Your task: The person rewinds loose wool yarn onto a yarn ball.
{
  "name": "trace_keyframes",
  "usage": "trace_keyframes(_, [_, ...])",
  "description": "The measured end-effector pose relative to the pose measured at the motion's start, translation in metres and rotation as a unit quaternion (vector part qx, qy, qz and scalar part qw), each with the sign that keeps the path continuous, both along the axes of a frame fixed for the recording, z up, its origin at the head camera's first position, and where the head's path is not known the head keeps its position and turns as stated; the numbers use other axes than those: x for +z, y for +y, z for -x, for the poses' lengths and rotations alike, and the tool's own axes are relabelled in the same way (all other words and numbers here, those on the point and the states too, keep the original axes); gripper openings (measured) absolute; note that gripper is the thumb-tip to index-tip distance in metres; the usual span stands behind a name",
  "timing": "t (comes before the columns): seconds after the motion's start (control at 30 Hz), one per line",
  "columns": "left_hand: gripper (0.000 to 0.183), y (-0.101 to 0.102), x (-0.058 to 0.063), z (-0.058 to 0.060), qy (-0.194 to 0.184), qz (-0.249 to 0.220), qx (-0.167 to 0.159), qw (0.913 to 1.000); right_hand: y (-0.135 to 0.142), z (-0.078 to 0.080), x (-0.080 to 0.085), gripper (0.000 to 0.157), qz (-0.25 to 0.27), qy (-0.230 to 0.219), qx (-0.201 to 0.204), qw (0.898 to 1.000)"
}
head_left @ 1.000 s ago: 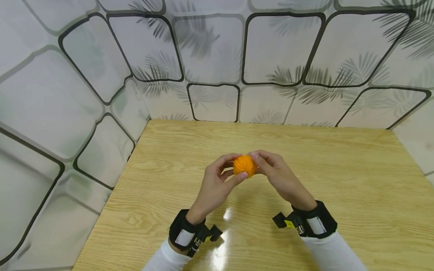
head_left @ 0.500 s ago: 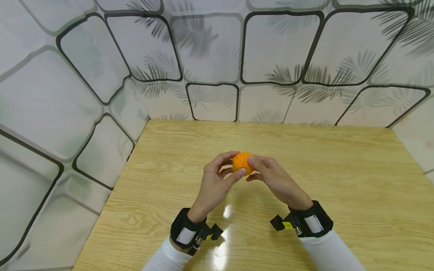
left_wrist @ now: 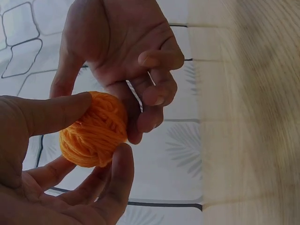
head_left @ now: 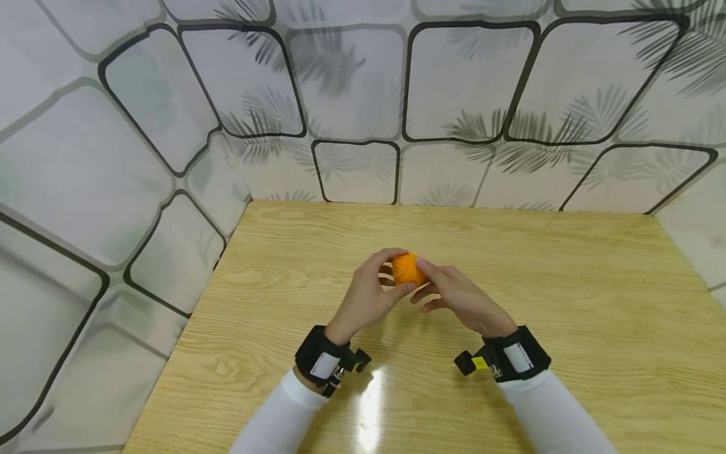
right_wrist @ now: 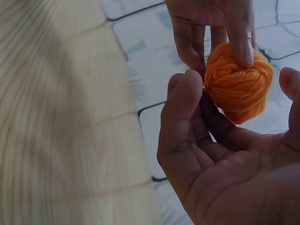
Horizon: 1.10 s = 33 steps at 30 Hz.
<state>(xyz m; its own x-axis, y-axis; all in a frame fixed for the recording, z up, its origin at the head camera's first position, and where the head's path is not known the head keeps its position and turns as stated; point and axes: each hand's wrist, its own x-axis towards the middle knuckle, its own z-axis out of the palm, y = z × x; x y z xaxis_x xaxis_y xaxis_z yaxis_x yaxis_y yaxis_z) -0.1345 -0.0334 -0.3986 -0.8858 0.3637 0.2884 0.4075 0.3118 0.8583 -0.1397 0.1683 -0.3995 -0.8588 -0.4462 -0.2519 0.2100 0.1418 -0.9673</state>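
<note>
A small ball of orange yarn is held above the wooden table, between both hands. My left hand pinches it, with the thumb on the near side and fingers on the far side. Curled fingers of my right hand lie against the ball's right side. In the right wrist view, a right finger curves under the yarn ball, while the right thumb looks slightly apart from it. The left wrist view shows the right hand's other fingers loosely bent beside the ball. No loose yarn end can be made out.
The light wooden table spreads under both hands, with a bright reflection near its front. A wall covering with dark outlines and leaf prints stands behind and to the left. Both wrists wear black straps with small devices.
The left hand and forearm have moved slightly up and right. The right hand has shifted a little left, its lower fingers now spread below the ball, which has turned between the hands.
</note>
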Motion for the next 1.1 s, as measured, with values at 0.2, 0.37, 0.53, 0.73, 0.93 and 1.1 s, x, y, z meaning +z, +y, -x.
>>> trace_keyframes(0.2, [0.048, 0.01, -0.015, 0.032, -0.06, 0.039, 0.043, 0.9965, 0.011, -0.001, -0.015, 0.072, -0.092, 0.006, -0.03, 0.995])
trace_keyframes(0.37, [0.05, 0.022, -0.025, 0.049, -0.113, 0.089, 0.081, 0.9863, 0.02, -0.012, -0.022, 0.062, -0.151, 0.041, -0.049, 0.986])
trace_keyframes(0.53, [0.05, 0.032, -0.033, 0.058, -0.121, 0.131, 0.099, 0.9789, 0.028, -0.03, -0.021, 0.049, -0.232, 0.159, -0.097, 0.955])
trace_keyframes(0.73, [0.047, 0.038, -0.037, 0.061, -0.113, 0.146, 0.108, 0.9769, 0.034, -0.037, -0.029, 0.035, -0.319, 0.325, -0.164, 0.875])
trace_keyframes(0.93, [0.052, 0.037, -0.037, 0.063, -0.107, 0.163, 0.116, 0.9739, 0.036, -0.036, -0.04, 0.035, -0.347, 0.422, -0.177, 0.819])
trace_keyframes(1.1, [0.066, 0.029, -0.037, 0.053, -0.063, 0.21, 0.104, 0.9701, 0.038, -0.038, -0.043, 0.044, -0.35, 0.48, -0.162, 0.788])
